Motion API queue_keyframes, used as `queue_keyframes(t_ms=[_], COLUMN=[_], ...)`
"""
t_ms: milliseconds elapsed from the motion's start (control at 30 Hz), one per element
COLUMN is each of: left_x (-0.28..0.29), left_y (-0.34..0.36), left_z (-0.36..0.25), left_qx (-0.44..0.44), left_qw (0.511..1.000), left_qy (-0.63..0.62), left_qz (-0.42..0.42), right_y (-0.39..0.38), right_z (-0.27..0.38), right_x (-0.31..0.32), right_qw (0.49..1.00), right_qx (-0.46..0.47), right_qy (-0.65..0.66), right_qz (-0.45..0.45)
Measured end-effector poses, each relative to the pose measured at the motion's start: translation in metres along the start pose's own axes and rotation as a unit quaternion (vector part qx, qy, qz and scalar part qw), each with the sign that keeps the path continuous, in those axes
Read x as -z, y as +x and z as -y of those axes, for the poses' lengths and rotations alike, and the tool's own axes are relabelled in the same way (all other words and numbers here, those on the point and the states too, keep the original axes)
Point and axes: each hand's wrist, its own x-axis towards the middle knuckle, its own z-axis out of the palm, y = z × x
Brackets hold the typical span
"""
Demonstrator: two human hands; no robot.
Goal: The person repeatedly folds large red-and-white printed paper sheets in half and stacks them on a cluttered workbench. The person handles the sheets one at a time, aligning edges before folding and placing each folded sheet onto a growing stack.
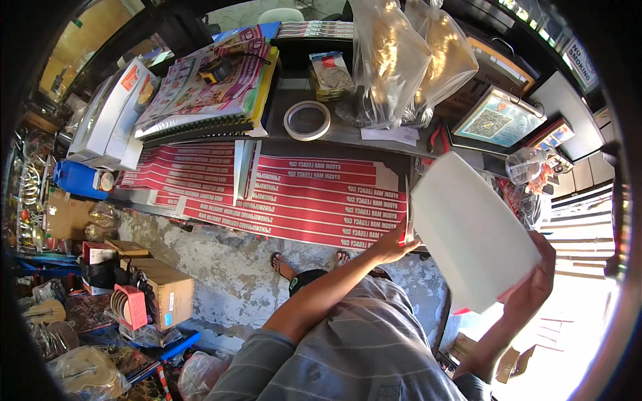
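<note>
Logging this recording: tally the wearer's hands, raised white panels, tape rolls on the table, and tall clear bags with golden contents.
Hands: 2 (left hand, right hand)
White panel: 1
Tape roll: 1
Clear bags: 2
Total: 6

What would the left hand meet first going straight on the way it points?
The left hand would likely meet the white sheet held by the right hand; whether its fingertips touch it is unclear.

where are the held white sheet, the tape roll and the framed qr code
Held white sheet (471, 230): head view, middle of its face
Tape roll (307, 136): head view, lower part of ring
Framed QR code (491, 125): head view, middle of code
</note>
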Motion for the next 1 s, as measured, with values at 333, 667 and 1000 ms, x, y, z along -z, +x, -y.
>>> queue_keyframes(t_ms=[333,667,1000], left_x=[0.064,0.119,0.149], left_y=[-0.063,-0.154,-0.204], left_z=[-0.004,0.023,0.055], left_qx=[0.032,-0.003,0.019], left_qw=[0.996,0.831,0.791], left_qy=[-0.075,-0.541,-0.567], left_qz=[-0.02,-0.126,-0.23], right_y=[-0.013,-0.057,-0.104], right_z=[0.026,0.049,-0.019], right_x=[-0.112,-0.178,-0.215], right_qw=[0.959,0.848,0.743], right_qx=[-0.183,-0.3,-0.445], right_qy=[0.208,0.418,0.49], right_qz=[0.063,0.13,0.102])
